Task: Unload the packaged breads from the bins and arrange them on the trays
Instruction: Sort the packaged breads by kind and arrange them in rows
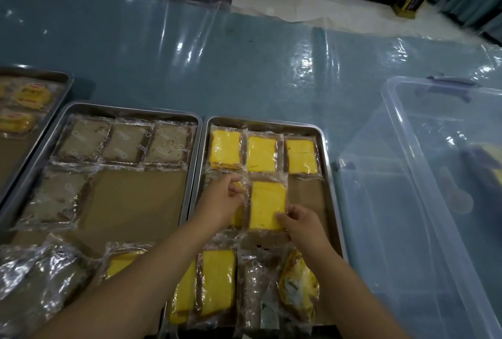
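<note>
The right-hand metal tray [324, 154] carries three yellow packaged breads in its back row [262, 154]. In the second row lies a yellow bread packet [267, 204]; my right hand [301, 223] pinches its near right corner. My left hand [221, 204] grips another yellow packet [239, 216] just left of it, mostly hidden under the hand. More packets, yellow and brown, lie heaped across the tray's near end [220, 281]. The middle tray [65, 113] holds several brown packaged breads [126, 143].
A clear plastic bin [413, 202] stands to the right of the trays, with dark shapes showing through its wall. A third tray [63, 80] with yellow round breads sits at far left. Loose wrapped breads [35, 279] lie near left. Plastic sheeting covers the blue table.
</note>
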### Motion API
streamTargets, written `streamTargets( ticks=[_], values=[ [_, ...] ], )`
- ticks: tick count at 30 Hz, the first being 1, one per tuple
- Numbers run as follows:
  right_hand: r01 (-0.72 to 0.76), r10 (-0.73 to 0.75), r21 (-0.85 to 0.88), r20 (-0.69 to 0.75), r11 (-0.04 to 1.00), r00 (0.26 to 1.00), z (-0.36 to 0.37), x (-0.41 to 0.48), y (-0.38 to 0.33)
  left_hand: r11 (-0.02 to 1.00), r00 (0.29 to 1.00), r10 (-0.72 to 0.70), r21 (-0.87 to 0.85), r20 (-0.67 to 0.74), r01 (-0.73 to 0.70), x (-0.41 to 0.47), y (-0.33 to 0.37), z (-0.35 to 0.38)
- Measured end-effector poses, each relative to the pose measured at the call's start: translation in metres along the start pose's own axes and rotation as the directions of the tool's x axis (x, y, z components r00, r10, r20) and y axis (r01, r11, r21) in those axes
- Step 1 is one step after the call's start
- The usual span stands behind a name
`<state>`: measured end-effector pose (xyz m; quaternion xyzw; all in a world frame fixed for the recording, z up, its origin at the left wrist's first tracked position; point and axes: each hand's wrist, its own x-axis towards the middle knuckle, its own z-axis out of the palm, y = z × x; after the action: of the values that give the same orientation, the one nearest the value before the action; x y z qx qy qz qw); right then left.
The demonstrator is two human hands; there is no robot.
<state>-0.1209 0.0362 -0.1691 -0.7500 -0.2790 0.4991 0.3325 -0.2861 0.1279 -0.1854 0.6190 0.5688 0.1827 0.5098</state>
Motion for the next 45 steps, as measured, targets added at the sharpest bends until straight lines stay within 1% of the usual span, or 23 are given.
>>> streamTargets(
  ticks=[2,3,4,5,6,9,10,11,13,14,18,20,24,28,30,32,35,36,38,40,42,44,45],
  values=[
    [0.007,-0.01,-0.065,-0.057,0.998,0.998,0.001,0.007,0.004,0.971,0.993,0.109,0.22,-0.054,-0.095,-0.001,-0.014,-0.007],
    [0.025,-0.031,-0.098,-0.056,0.995,0.998,0.0,0.01,0.006,0.924,0.984,0.174,0.35,-0.028,-0.153,-0.002,-0.019,-0.009],
    [0.038,-0.043,-0.116,-0.043,0.993,0.998,0.001,0.013,0.007,0.857,0.973,0.227,0.469,0.031,-0.215,-0.001,-0.023,-0.009],
    [0.044,-0.048,-0.126,-0.03,0.991,0.998,0.001,0.016,0.008,0.787,0.958,0.268,0.551,0.103,-0.279,-0.001,-0.025,-0.008],
    [0.049,-0.052,-0.129,-0.024,0.99,0.998,0.002,0.018,0.008,0.728,0.939,0.3,0.595,0.17,-0.34,-0.001,-0.026,-0.006],
    [0.024,-0.032,-0.179,-0.043,0.983,0.999,0.004,0.027,0.011,0.555,0.875,0.362,0.681,0.32,-0.479,0.0,-0.022,0.005],
    [0.023,-0.037,-0.219,-0.059,0.975,0.998,0.005,0.03,0.012,0.49,0.859,0.369,0.711,0.355,-0.505,0.001,-0.022,0.009],
    [0.035,-0.06,-0.304,-0.073,0.952,0.995,0.005,0.032,0.014,0.441,0.845,0.369,0.728,0.386,-0.525,0.002,-0.023,0.013],
    [0.064,-0.13,-0.513,-0.092,0.856,0.987,0.005,0.035,0.016,0.386,0.821,0.355,0.729,0.448,-0.565,0.005,-0.023,0.022],
    [0.078,-0.162,-0.581,-0.095,0.81,0.982,0.004,0.036,0.018,0.359,0.809,0.346,0.73,0.475,-0.582,0.007,-0.023,0.025],
    [0.111,-0.225,-0.681,-0.081,0.724,0.971,0.003,0.037,0.024,0.268,0.775,0.306,0.731,0.553,-0.627,0.016,-0.019,0.037],
    [0.131,-0.247,-0.689,-0.072,0.713,0.966,0.002,0.037,0.027,0.245,0.771,0.279,0.735,0.572,-0.633,0.019,-0.018,0.039],
    [0.182,-0.26,-0.627,-0.033,0.757,0.965,-0.006,0.037,0.027,0.225,0.757,0.27,0.726,0.595,-0.65,0.023,-0.021,0.038],
    [0.124,-0.259,-0.65,-0.116,0.75,0.959,-0.025,0.027,0.027,0.2,0.754,0.259,0.731,0.603,-0.653,0.021,-0.023,0.036],
    [0.132,-0.261,-0.652,-0.105,0.747,0.96,-0.038,0.018,0.027,0.185,0.753,0.261,0.734,0.604,-0.653,0.02,-0.024,0.035],
    [0.157,-0.255,-0.7,-0.037,0.697,0.966,-0.049,0.01,0.03,0.171,0.755,0.263,0.742,0.6,-0.649,0.018,-0.025,0.036],
    [0.243,-0.246,-0.818,0.129,0.521,0.961,-0.06,0.001,0.039,0.16,0.761,0.253,0.75,0.597,-0.642,0.017,-0.025,0.037],
    [0.267,-0.247,-0.833,0.163,0.484,0.955,-0.062,-0.002,0.042,0.161,0.763,0.25,0.751,0.596,-0.64,0.016,-0.025,0.037],
    [0.277,-0.248,-0.846,0.178,0.456,0.952,-0.063,-0.007,0.046,0.163,0.764,0.249,0.752,0.595,-0.639,0.016,-0.026,0.038],
    [0.271,-0.276,-0.851,0.157,0.449,0.948,-0.062,-0.011,0.046,0.172,0.763,0.249,0.748,0.596,-0.641,0.016,-0.025,0.037],
    [0.27,-0.295,-0.849,0.143,0.454,0.945,-0.062,-0.013,0.046,0.205,0.767,0.237,0.741,0.597,-0.64,0.015,-0.022,0.037],
    [0.285,-0.287,-0.86,0.171,0.422,0.942,-0.061,-0.015,0.044,0.247,0.773,0.241,0.733,0.587,-0.634,0.01,-0.016,0.038],
    [0.293,-0.287,-0.847,0.176,0.443,0.942,-0.061,-0.015,0.043,0.283,0.776,0.257,0.724,0.575,-0.63,0.006,-0.011,0.039]
  ],
)
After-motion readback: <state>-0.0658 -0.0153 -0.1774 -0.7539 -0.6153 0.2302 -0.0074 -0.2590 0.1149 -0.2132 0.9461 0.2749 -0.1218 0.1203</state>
